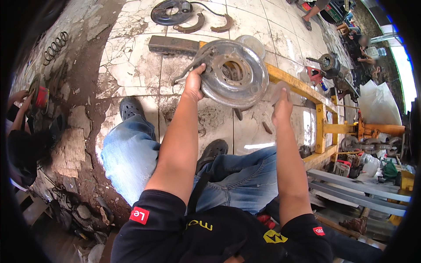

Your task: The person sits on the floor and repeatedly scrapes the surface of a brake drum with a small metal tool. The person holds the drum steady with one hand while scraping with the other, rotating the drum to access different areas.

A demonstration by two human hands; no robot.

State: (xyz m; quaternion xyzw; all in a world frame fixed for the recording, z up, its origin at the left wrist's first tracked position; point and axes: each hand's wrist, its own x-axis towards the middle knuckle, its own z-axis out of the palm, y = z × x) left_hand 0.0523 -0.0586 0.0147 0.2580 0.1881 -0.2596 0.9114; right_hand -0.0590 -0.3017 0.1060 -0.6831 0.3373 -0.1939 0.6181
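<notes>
A round metal brake backing plate [252, 81] with a central hole is tilted up in front of me. My left hand [194, 82] grips its left edge, thumb over the face. Beside the plate's right rim, my right hand [283, 107] pinches a small flat greyish-brown piece [278, 91], perhaps sandpaper; its kind is not clear. A hose or cable [184, 74] trails from the plate's left side. Behind the plate lies a dark rectangular metal bar [171, 45], part of it hidden.
On the tiles beyond lie another backing plate [169, 12] and two curved brake shoes [191, 24]. A yellow metal frame [321, 125] runs along my right. At far left is a coil spring [55, 48], and another person's hands [19, 98] are near it.
</notes>
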